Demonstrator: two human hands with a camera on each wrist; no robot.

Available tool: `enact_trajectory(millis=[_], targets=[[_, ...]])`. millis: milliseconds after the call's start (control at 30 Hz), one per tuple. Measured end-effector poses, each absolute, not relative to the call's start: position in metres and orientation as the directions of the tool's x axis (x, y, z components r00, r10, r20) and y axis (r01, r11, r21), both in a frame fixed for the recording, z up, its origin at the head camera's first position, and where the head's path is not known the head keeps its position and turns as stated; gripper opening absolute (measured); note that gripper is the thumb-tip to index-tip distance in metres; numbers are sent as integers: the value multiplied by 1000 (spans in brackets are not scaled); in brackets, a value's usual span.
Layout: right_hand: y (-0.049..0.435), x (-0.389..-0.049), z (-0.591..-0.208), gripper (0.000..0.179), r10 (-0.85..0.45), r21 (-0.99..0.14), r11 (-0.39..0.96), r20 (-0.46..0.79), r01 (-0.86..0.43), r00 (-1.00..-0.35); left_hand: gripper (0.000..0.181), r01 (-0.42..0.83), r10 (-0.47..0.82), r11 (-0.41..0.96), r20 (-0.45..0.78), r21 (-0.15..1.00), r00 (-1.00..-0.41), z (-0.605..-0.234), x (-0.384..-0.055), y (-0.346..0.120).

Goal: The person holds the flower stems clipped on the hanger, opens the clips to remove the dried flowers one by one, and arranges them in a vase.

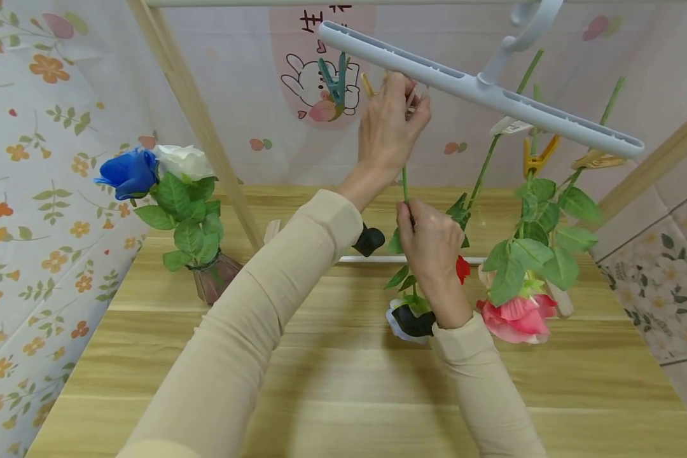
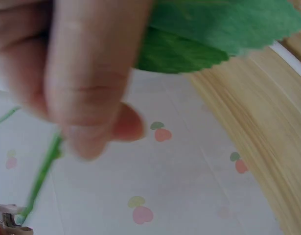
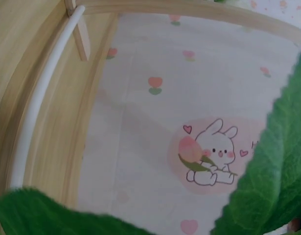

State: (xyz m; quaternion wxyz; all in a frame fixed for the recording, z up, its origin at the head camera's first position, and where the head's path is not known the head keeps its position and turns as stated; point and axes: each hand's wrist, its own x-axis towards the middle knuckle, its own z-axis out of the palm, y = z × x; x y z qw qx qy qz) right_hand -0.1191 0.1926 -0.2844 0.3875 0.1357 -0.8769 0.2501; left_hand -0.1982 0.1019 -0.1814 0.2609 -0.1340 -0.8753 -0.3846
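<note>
My left hand [image 1: 386, 127] is raised beneath a pale blue clothes hanger [image 1: 464, 86], its fingers curled round a light clothes peg [image 1: 410, 100] that they largely cover. Lower down, my right hand [image 1: 433, 248] grips the green stem [image 1: 404, 181] of an upside-down artificial flower. Below that hand hang its leaves [image 1: 397, 277] and white bloom [image 1: 397, 322]. In the left wrist view the fingers [image 2: 91, 73] are blurred, with a stem [image 2: 42, 171] beside them. Large leaves [image 3: 267, 171] fill the right side of the right wrist view.
More flowers hang head down from pegs at the right, including a pink one [image 1: 518, 318] and a red one [image 1: 462, 270]. A teal peg [image 1: 334, 79] hangs at the left. Near the wooden post [image 1: 197, 121] stands a vase [image 1: 212, 280] with blue and white roses.
</note>
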Motion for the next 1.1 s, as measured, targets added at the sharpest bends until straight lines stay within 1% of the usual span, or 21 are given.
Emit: enact_trajectory(millis=[167, 333, 433, 533, 567, 633, 700, 767, 800, 833, 867, 900, 967, 1033, 1100], targets=[[200, -118, -285, 40, -47, -354, 840, 707, -411, -706, 15, 424, 45, 642, 521, 638, -852, -181, -197, 99], [207, -112, -284, 32, -52, -378, 823, 694, -424, -718, 26, 417, 63, 608, 482, 676, -874, -181, -196, 89], [211, -108, -285, 31, -60, -389, 809, 691, -441, -720, 39, 428, 114, 614, 462, 663, -880, -181, -192, 81], [214, -105, -286, 34, -69, -404, 793, 684, -456, -726, 44, 486, 187, 621, 486, 614, -854, -185, -183, 69], [215, -103, -287, 34, -74, -413, 783, 681, -465, -728, 41, 524, 229, 639, 511, 563, -828, -189, -179, 64], [216, -100, -288, 31, -89, -423, 765, 677, -486, -731, 33, 613, 334, 676, 572, 408, -749, -199, -168, 53], [217, -98, -290, 27, -118, -417, 750, 679, -513, -724, 28, 675, 455, 718, 619, 171, -640, -213, -157, 42], [217, -95, -293, 21, -156, -395, 740, 687, -545, -709, 26, 690, 561, 721, 643, -68, -522, -228, -147, 32], [217, -93, -294, 20, -177, -377, 740, 689, -557, -702, 25, 684, 594, 714, 646, -149, -479, -235, -142, 28], [217, -91, -296, 18, -203, -356, 738, 693, -573, -692, 24, 682, 619, 702, 651, -206, -440, -241, -139, 24], [217, -88, -298, 16, -230, -341, 732, 692, -590, -685, 22, 687, 635, 686, 658, -241, -404, -247, -137, 21], [216, -86, -300, 15, -262, -325, 722, 688, -611, -677, 21, 705, 646, 664, 666, -248, -374, -252, -135, 17], [216, -80, -305, 12, -316, -332, 682, 670, -652, -672, 19, 754, 652, 617, 683, -226, -329, -260, -132, 10], [219, -75, -308, 13, -334, -402, 610, 651, -683, -681, 18, 800, 658, 566, 694, -201, -291, -266, -129, 4], [227, -71, -310, 22, -286, -520, 530, 634, -669, -719, 18, 832, 654, 528, 706, -170, -272, -271, -125, -5]])
